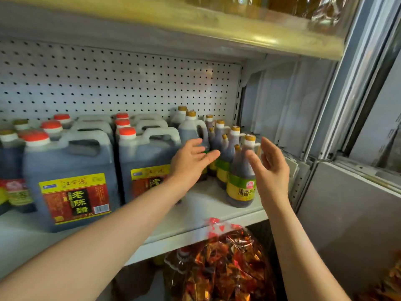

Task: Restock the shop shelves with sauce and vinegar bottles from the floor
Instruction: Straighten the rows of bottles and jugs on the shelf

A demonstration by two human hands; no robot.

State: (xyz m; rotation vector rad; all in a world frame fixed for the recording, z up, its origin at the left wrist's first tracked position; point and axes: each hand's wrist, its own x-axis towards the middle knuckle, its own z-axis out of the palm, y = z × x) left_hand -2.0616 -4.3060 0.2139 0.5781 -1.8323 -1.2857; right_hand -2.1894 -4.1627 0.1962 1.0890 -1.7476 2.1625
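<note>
On the white shelf stand dark vinegar bottles with gold caps and green-yellow labels, clustered at the right end; the front bottle stands nearest the edge. Both my hands are raised in front of this cluster and hold nothing. My left hand hovers with fingers spread before a taller handled bottle. My right hand is held palm-inward just right of the front bottle, fingers relaxed. Large dark vinegar jugs with red caps fill the shelf's left and middle.
A pegboard back panel closes the shelf behind. The upper shelf edge hangs overhead. A clear bag of red-gold wrapped items sits below the shelf. A metal window frame and grey wall lie to the right.
</note>
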